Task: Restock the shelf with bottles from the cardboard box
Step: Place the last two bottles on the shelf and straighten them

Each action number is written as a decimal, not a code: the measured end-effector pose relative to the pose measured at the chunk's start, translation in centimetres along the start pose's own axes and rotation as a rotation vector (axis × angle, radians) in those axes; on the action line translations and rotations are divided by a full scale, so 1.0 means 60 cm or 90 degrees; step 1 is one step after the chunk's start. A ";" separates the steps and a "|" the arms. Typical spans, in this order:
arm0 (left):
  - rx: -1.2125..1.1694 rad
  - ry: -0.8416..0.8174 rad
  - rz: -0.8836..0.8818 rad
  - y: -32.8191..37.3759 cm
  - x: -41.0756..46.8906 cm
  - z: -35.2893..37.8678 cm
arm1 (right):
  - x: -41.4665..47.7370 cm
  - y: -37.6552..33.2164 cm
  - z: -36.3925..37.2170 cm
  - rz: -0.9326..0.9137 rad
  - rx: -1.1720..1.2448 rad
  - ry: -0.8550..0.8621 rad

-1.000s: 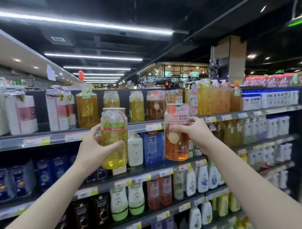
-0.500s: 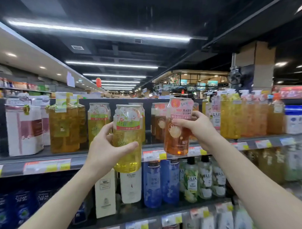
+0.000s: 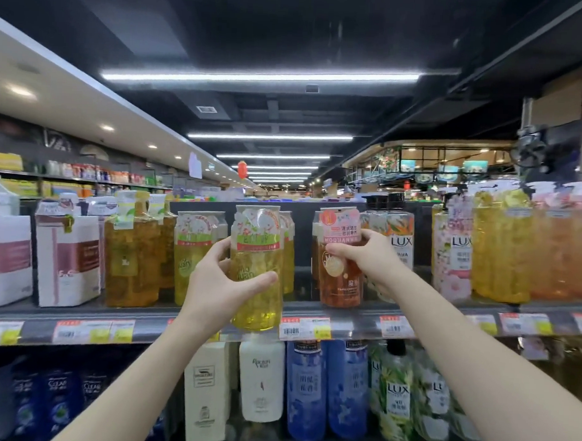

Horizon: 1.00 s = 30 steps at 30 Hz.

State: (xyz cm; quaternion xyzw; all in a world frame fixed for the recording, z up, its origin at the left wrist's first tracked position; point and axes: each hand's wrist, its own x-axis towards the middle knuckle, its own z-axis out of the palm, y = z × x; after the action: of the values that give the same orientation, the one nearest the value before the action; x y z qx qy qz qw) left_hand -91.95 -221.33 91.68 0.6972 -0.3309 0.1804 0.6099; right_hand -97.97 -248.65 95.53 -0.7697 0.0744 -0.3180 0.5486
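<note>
A yellow bottle with a green and white label is gripped in my left hand; its base hangs just in front of the top shelf's edge. An orange bottle with a pink label is held by my right hand, its base standing on or just above the shelf board. Matching yellow bottles stand on the shelf to the left, behind my left hand. The cardboard box is out of view.
The top shelf also carries white and pink refill packs, amber bottles, and LUX bottles and yellow-orange bottles to the right. A dark gap lies between the two held bottles. Blue and white bottles fill the shelf below.
Both hands have carried their bottles up and forward to the top shelf. The orange bottle now sits at shelf-board level; the yellow one hangs at the shelf's front edge.
</note>
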 end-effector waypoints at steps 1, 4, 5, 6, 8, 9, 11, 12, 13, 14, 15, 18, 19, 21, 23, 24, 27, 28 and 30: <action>0.004 0.004 -0.002 -0.001 0.003 0.003 | 0.005 0.004 0.000 0.005 0.011 -0.004; 0.018 0.013 0.002 -0.004 0.013 0.011 | 0.012 0.019 -0.004 0.009 0.031 -0.005; 0.023 0.016 0.003 -0.005 0.016 0.014 | 0.012 0.021 -0.006 0.004 0.032 -0.008; 0.027 0.019 0.002 -0.006 0.019 0.017 | 0.012 0.023 -0.007 -0.001 0.033 -0.011; 0.029 0.024 -0.001 -0.011 0.025 0.019 | 0.013 0.025 -0.009 -0.011 0.023 -0.018; 0.027 0.025 -0.003 -0.014 0.028 0.021 | 0.014 0.026 -0.009 -0.013 0.016 -0.017; 0.023 0.030 -0.009 -0.020 0.034 0.023 | 0.014 0.028 -0.008 -0.019 0.001 -0.012; 0.023 0.034 -0.014 -0.024 0.038 0.024 | 0.014 0.029 -0.007 -0.022 -0.003 -0.007; 0.023 0.036 -0.019 -0.028 0.041 0.025 | 0.014 0.031 -0.007 -0.025 -0.002 -0.001; 0.021 0.035 -0.023 -0.032 0.045 0.027 | 0.014 0.034 -0.006 -0.029 -0.001 0.007; 0.018 0.032 -0.026 -0.036 0.048 0.029 | 0.013 0.036 -0.005 -0.035 -0.005 0.015; 0.014 0.022 -0.034 -0.050 0.058 0.038 | 0.015 0.039 0.000 -0.043 -0.016 0.033; 0.009 0.018 -0.035 -0.054 0.061 0.041 | 0.017 0.040 0.001 -0.044 -0.020 0.036; 0.002 0.009 -0.038 -0.062 0.068 0.047 | 0.020 0.041 0.002 -0.044 -0.036 0.038; -0.001 0.002 -0.038 -0.070 0.076 0.052 | 0.023 0.040 0.003 -0.038 -0.056 0.039; -0.001 -0.002 -0.037 -0.074 0.080 0.054 | 0.026 0.041 0.004 -0.033 -0.062 0.040; 0.004 -0.016 -0.039 -0.080 0.092 0.063 | 0.032 0.043 0.002 -0.019 -0.071 0.047; 0.009 -0.019 -0.043 -0.082 0.097 0.066 | 0.033 0.044 0.001 -0.016 -0.072 0.049; 0.014 -0.026 -0.056 -0.088 0.106 0.068 | 0.035 0.045 0.001 -0.014 -0.080 0.053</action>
State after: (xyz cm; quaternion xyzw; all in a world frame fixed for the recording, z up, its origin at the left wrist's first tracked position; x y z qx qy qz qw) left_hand -84.41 -226.60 91.18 0.7210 -0.3104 0.1429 0.6028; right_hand -95.64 -250.60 93.93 -0.7894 0.1088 -0.3503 0.4922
